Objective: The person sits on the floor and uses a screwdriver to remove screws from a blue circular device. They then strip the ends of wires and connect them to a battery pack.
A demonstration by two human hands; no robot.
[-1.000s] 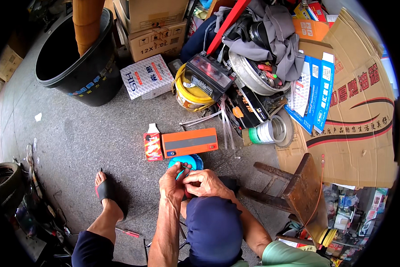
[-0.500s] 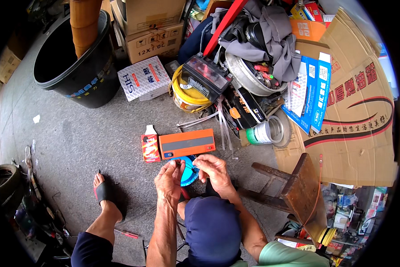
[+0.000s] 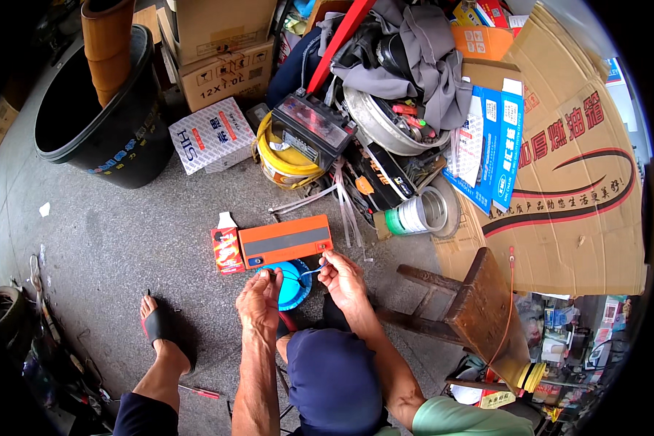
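A thin wire (image 3: pixel 312 271), blue toward the right and dark toward the left, runs between my two hands. My left hand (image 3: pixel 258 299) is closed, pinching its dark end between thumb and fingers. The blue end is pinched in my right hand (image 3: pixel 343 279), close to the corner of an orange rectangular case (image 3: pixel 287 234) with a grey stripe. Below the wire is a round bright-blue lid or dish (image 3: pixel 293 291), partly covered by my left hand. A small red-and-white box (image 3: pixel 227 251) stands against the left end of the orange case.
A wooden stool (image 3: pixel 479 305) lies tipped at right, beside a large flattened carton (image 3: pixel 567 218). Farther off are a yellow bucket (image 3: pixel 287 174), a battery (image 3: pixel 316 127), a white box (image 3: pixel 212 136) and a black tub (image 3: pixel 98 131). A red-handled screwdriver (image 3: pixel 205 393) lies near my foot.
My hands have drawn slightly apart, and more of the blue wire shows between them. The whole view has shifted, so the surroundings sit farther left.
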